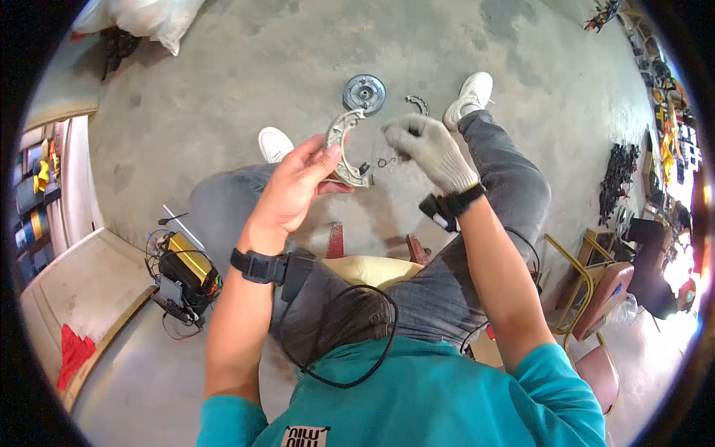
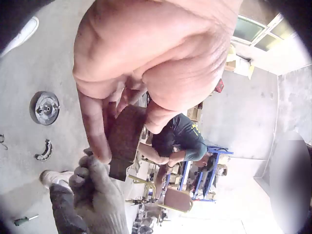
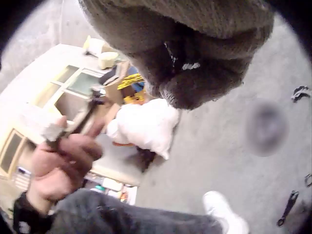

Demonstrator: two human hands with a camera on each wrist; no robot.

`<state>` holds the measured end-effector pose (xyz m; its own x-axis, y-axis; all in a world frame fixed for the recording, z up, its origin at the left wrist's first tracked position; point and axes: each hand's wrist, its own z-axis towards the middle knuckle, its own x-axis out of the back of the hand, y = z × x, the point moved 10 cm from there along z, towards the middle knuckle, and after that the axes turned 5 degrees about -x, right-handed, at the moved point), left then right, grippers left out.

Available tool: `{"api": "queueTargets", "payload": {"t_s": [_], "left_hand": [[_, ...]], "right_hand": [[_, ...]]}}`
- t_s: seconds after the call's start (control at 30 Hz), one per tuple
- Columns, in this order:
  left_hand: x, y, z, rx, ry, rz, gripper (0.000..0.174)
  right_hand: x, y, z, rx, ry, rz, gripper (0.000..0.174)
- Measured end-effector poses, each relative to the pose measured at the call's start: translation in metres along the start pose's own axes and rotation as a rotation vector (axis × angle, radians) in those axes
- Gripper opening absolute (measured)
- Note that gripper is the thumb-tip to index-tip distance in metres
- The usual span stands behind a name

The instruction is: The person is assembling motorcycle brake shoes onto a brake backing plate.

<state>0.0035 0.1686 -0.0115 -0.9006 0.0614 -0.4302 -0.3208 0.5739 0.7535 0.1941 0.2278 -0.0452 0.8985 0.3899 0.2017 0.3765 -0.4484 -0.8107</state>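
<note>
My bare left hand [image 1: 302, 179] holds a crescent-shaped metal brake shoe [image 1: 337, 139] upright, with the thumb along its side. In the left wrist view, the brown lining of that brake shoe [image 2: 127, 141] shows between thumb and fingers. My right hand [image 1: 432, 149], in a grey-white knit glove, hovers to the right of the brake shoe with its fingers curled. Small bright bits show among its dark fingertips in the right wrist view; I cannot tell whether it holds anything. Beyond the hands, a round brake drum [image 1: 365, 94] and another brake shoe [image 1: 418, 103] lie on the floor.
A small spring [image 1: 385, 162] lies on the floor between my feet. A dark-handled tool [image 2: 25, 220] lies nearby. My legs flank the work. A yellow-and-black device with wires [image 1: 186, 264] stands at left, a chair [image 1: 603, 302] at right. Another person [image 2: 180, 139] sits farther off.
</note>
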Motion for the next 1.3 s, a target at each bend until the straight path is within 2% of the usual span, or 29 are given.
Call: {"api": "queueTargets", "payload": {"t_s": [0.1, 0.17, 0.33, 0.73, 1.3], "left_hand": [[-0.009, -0.019, -0.026, 0.006, -0.015, -0.027, 0.044], [-0.017, -0.026, -0.039, -0.025, -0.048, -0.031, 0.042], [-0.030, -0.048, -0.064, -0.001, -0.084, -0.029, 0.042], [-0.040, -0.050, -0.077, -0.059, -0.127, -0.016, 0.045], [-0.039, -0.055, -0.076, -0.037, -0.187, -0.049, 0.046]], "right_hand": [[-0.024, -0.021, -0.063, 0.064, -0.136, 0.111, 0.030], [-0.034, -0.018, -0.095, 0.023, -0.190, 0.113, 0.030], [-0.045, -0.015, -0.142, 0.016, -0.179, 0.193, 0.026], [-0.049, -0.020, -0.158, 0.133, -0.194, 0.054, 0.028], [-0.057, -0.011, -0.151, 0.089, -0.235, 0.055, 0.030]]}}
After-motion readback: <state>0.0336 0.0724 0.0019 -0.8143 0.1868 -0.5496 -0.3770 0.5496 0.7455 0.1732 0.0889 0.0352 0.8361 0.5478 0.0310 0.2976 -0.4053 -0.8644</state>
